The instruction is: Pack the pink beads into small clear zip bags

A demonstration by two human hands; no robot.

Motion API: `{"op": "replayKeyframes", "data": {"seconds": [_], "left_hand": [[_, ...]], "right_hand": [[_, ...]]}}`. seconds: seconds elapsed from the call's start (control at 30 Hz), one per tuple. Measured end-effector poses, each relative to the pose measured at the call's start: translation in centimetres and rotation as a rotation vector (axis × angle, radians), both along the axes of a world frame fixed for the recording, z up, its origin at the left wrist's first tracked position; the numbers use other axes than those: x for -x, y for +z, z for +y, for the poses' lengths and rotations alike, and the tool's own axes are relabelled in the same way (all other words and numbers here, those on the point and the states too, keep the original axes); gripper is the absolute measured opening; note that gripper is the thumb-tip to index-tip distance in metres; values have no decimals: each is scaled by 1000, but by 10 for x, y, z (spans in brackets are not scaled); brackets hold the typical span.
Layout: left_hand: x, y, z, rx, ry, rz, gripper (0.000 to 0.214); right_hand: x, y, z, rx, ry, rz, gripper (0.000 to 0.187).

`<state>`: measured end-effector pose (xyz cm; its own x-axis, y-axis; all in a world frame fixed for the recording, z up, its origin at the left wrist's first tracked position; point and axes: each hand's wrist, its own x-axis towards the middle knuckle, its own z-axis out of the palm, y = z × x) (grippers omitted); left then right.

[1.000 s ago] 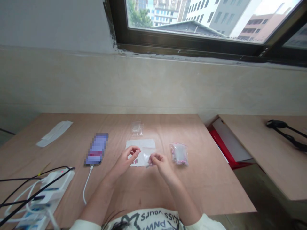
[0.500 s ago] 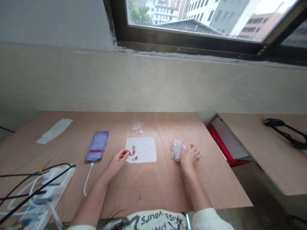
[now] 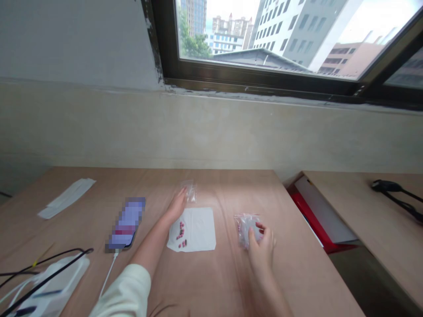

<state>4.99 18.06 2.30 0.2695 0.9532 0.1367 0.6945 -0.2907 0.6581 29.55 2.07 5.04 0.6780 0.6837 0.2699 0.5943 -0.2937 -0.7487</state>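
On the plywood table [image 3: 211, 281] lies a white sheet of paper [image 3: 196, 231] holding a small cluster of dark pink pieces [image 3: 180, 234] on its left half. My left hand [image 3: 176, 207] reaches past the paper's top edge, its fingertips at a small clear plastic bag [image 3: 191, 191]. I cannot tell whether they grip it. My right hand [image 3: 261, 246] rests on a clear plastic bag with pink contents [image 3: 246, 230], thumb and fingers closed around it, partly hiding it.
A pixelated phone [image 3: 127, 222] on a white charging cable lies left of the paper. A white power strip [image 3: 56, 286] with black cables sits front left, and a folded white paper strip [image 3: 66, 198] lies back left. A red-and-white folder [image 3: 322, 211] stands in the gap before a second table [image 3: 357, 198].
My left hand has moved forward from beside the pink pieces to the small clear bag. My right hand stays on the larger bag. The view has tilted slightly upward.
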Motion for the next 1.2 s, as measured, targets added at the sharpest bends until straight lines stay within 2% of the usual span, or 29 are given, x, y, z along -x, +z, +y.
{"op": "replayKeyframes", "data": {"seconds": [0.07, 0.17, 0.3, 0.5, 0.63, 0.73, 0.83, 0.9, 0.97, 1.1, 1.2], "left_hand": [[-3, -11, 10, 2, -7, 20, 42], [2, -23, 12, -6, 10, 33, 39], [10, -26, 5, -8, 68, 43, 31], [10, -16, 0, -8, 120, 23, 24], [11, 8, -6, -39, 147, 6, 24], [10, 36, -30, -69, 115, -31, 24], [2, 59, -70, -81, -46, -158, 25], [-5, 67, -98, -66, -135, -158, 22], [-11, 67, -121, -41, -233, -132, 21], [-8, 65, -145, 34, -358, -108, 18], [4, 66, -144, 74, -273, -145, 23]], "right_hand": [[3, -1, -2, 8, 31, 109, 31], [6, -6, -6, 21, 63, 193, 30], [6, -13, -11, 32, 90, 196, 28], [2, -12, -13, 11, 113, 211, 25], [4, 2, -11, -17, 128, 276, 23], [19, 16, -2, -30, 218, 456, 25], [49, 27, 12, 20, 439, 801, 36], [70, 30, 18, 95, 577, 1039, 42], [87, 28, 21, 118, 651, 1164, 41], [100, 13, 16, 39, 702, 1147, 33], [97, 6, 8, 10, 737, 1048, 22]]}}
